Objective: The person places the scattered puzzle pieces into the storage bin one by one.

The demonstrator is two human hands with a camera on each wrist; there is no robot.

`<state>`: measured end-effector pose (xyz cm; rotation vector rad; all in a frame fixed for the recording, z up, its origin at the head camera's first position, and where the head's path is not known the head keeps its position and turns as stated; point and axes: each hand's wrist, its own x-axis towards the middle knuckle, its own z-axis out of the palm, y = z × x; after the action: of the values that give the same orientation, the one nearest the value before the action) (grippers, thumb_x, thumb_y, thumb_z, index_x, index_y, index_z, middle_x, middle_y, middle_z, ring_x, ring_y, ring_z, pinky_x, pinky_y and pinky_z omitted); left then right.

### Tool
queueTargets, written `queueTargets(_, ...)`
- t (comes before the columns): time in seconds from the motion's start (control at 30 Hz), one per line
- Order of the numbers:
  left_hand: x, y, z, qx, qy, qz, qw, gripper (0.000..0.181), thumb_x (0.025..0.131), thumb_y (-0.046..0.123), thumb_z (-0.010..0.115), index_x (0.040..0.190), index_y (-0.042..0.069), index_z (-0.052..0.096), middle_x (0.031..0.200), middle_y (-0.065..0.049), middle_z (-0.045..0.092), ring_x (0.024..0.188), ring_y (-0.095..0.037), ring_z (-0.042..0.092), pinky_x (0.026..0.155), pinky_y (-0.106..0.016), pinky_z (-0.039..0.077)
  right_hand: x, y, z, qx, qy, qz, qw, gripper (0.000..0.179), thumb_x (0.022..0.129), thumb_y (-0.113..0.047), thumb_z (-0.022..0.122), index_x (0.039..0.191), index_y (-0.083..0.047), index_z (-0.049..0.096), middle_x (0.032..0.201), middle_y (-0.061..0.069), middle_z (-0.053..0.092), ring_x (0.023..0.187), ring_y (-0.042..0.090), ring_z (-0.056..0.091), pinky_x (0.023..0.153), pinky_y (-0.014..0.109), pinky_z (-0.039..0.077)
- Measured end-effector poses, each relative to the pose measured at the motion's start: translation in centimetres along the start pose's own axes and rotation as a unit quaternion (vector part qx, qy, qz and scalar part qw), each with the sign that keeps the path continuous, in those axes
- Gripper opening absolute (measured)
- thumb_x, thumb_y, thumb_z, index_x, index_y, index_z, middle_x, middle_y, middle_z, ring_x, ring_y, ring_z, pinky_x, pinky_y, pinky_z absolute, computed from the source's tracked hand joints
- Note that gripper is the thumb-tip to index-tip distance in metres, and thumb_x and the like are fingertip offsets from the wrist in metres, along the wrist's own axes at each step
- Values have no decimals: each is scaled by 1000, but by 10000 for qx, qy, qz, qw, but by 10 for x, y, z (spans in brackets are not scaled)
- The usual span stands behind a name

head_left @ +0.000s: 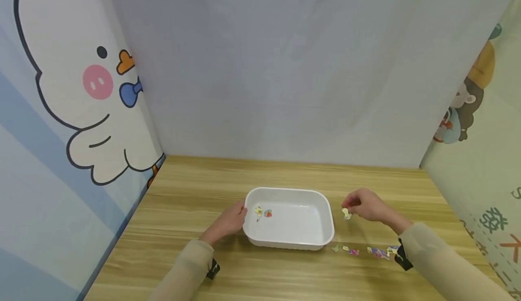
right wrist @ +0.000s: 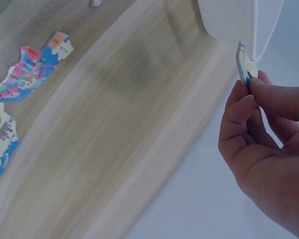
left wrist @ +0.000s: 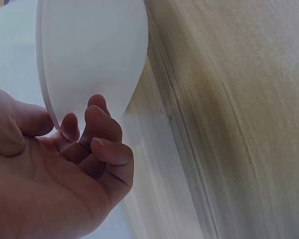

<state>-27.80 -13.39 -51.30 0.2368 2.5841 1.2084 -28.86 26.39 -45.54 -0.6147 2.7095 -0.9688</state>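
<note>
A white plastic basin [head_left: 301, 228] sits on the wooden table, with two small puzzle pieces [head_left: 258, 212] lying at the left of its floor. My left hand [head_left: 230, 219] grips the basin's left rim, thumb on the inner side and fingers curled below outside. Just right of the basin, my right hand [head_left: 368, 205] pinches a flat puzzle piece [right wrist: 246, 64], cream with a blue edge, between thumb and fingertips. The right wrist view has this piece upright, overlapping the basin's wall.
Several loose puzzle pieces [head_left: 378, 252] lie in a row on the table [head_left: 195, 179] in front and right of the basin, partly under my right forearm. One is pink and blue with printed writing [right wrist: 35, 67]. A pale curtain [head_left: 264, 74] hangs behind the table.
</note>
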Motion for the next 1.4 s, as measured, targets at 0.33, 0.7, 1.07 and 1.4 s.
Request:
queueTargets(0.33,-2,1,0,-27,35,24,10000,35,103,15,35,132,-3,45,91,-7,56,74,-18,51,63,-33,44,16,-16,-2,-310,-107,-150,9993,9,83,6,66,86,-1,70,80,3,67,76,18,61,68,36,49)
queueTargets(0.7,-2,1,1,-73,108,107,9999,35,103,14,36,132,-3,46,91,-8,56,74,-18,51,63,-33,44,29,-20,-2,-341,-224,-50,9992,9,84,6,64,86,-1,70,81,3,67,77,17,60,68,36,49)
queueTargets(1.07,-3,0,0,-38,139,159,9998,37,102,15,36,133,-3,46,94,-10,58,76,-19,52,67,-35,45,48,-35,6,-56,-376,108,9992,11,84,8,62,87,0,69,82,5,65,76,17,58,65,33,48)
queueTargets(1.4,-2,-2,1,9,102,98,9999,38,103,15,35,135,-3,44,93,-8,56,77,-19,51,68,-36,44,72,-50,20,-125,-534,163,9984,10,84,7,64,86,-1,69,80,3,64,72,16,56,66,33,48)
